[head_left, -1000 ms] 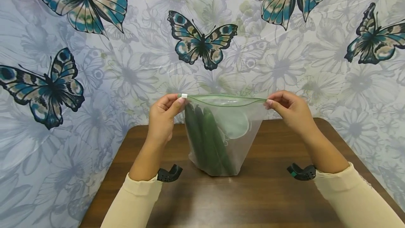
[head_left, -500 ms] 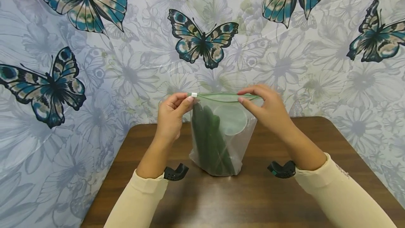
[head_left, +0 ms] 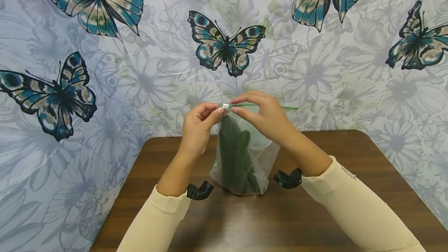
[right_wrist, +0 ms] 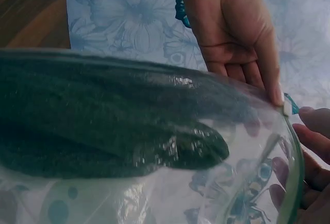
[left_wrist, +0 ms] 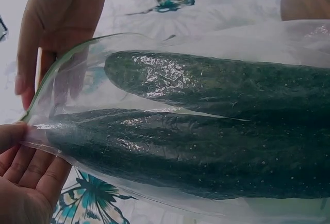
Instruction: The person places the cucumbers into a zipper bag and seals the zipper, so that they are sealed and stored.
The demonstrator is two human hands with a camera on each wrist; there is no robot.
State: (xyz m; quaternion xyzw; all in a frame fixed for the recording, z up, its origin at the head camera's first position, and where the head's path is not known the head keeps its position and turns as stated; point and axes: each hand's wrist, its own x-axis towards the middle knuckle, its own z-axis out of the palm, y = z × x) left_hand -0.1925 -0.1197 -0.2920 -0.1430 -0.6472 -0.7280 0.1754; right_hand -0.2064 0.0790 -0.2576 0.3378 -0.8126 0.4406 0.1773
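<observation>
A translucent slider zipper bag (head_left: 264,162) stands upright on the table, its green zip edge (head_left: 288,107) along the top. Inside, dark green cucumbers (head_left: 231,154) lean toward the left side; the left wrist view shows two cucumber ends (left_wrist: 170,152) close up. My left hand (head_left: 199,127) pinches the bag's top left corner, right beside the white slider (head_left: 225,106). My right hand (head_left: 271,118) is just right of the slider, thumb and index finger parted above and below the zip edge. Some right fingertips (right_wrist: 278,170) show through the plastic in the right wrist view.
The brown wooden table (head_left: 168,174) has rounded back corners. Behind it hangs a floral cloth (head_left: 154,77) printed with butterflies. Black wrist-worn devices (head_left: 200,191) sit under both forearms, near the cream sleeves (head_left: 157,217).
My right hand let go of the bag's right corner and moved left along the zip edge to the slider. The left hand, still pinching its corner, shifted slightly right; the bag's mouth looks narrower.
</observation>
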